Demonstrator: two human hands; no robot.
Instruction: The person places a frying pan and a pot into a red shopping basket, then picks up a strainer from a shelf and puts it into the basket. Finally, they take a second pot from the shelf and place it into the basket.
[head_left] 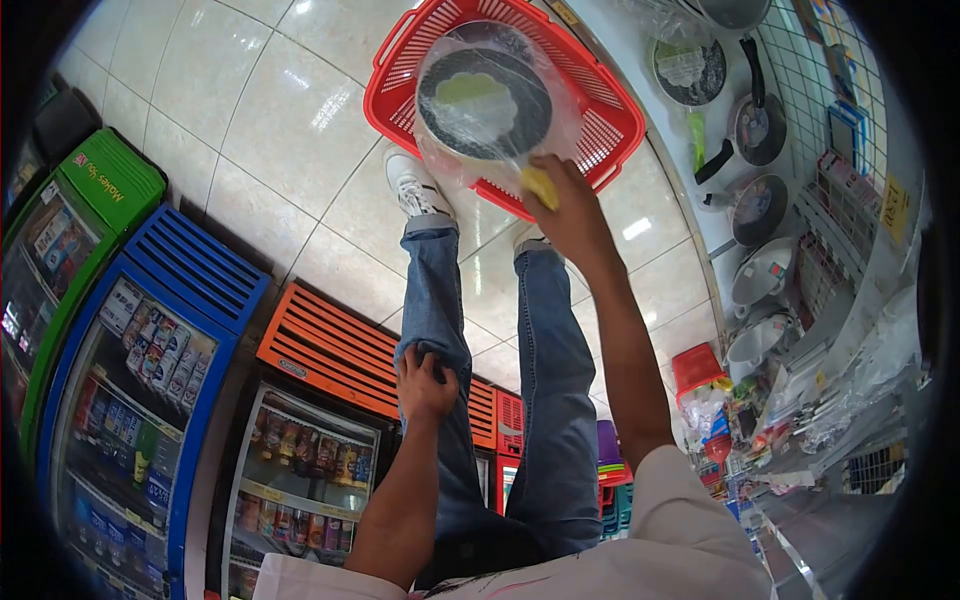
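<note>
My right hand [570, 215] is closed round the yellow-green handle of a frying pan [530, 110]. The pan has a dark speckled inside, a pale green label in its middle and a clear plastic wrap. It overlaps a red plastic shopping basket [610, 95] with slotted walls, set on the floor before my feet. Part of another dark round thing shows behind the pan's far edge, under the plastic. My left hand [428, 385] rests on the knee of my jeans [435, 300], fingers apart and holding nothing.
Wrapped frying pan [690, 70] and several other pans line the white shelf [715, 225] at right, before a wire rack. Drink coolers, one blue [205, 260] and one orange [340, 345], stand at left. My white shoe [415, 185] is beside the basket on the tiled floor [270, 120].
</note>
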